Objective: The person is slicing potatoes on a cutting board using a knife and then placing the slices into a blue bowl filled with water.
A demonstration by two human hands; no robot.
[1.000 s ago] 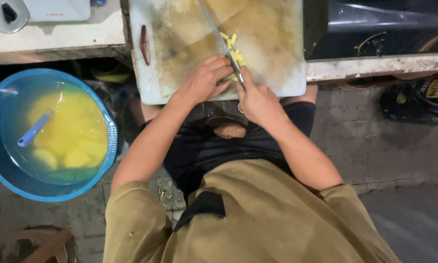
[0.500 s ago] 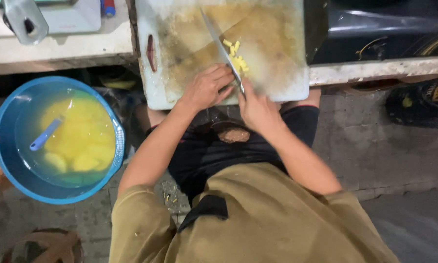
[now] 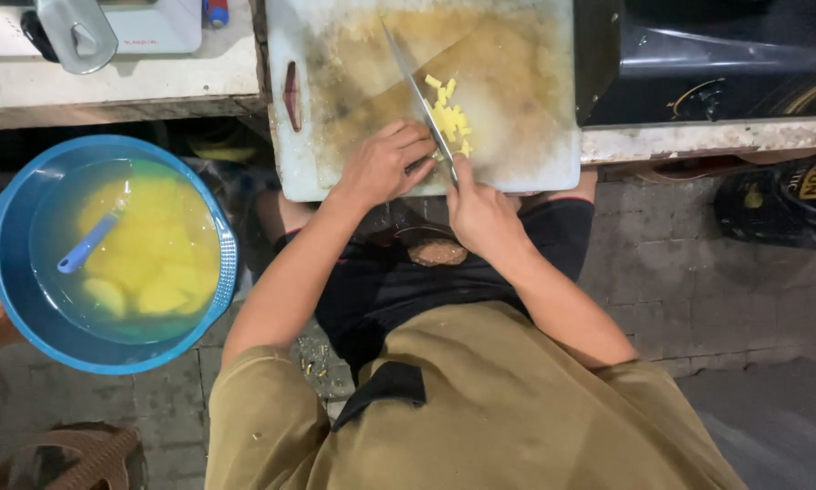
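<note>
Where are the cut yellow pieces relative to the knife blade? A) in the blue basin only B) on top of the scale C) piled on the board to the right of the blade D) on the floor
C: the yellow pieces lie on the cutting board just right of the knife blade, held in the right hand.

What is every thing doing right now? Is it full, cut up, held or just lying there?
Knife: held by the right hand, blade flat-angled over the board.
Left hand: curled beside the blade, pressing on the board.
Yellow pieces: cut into small cubes, lying next to the blade.
Cutting board: stained yellow, lying on the counter edge.
Blue basin: on the floor, holding yellow liquid and chunks.
Blue utensil: lying in the basin.
</note>
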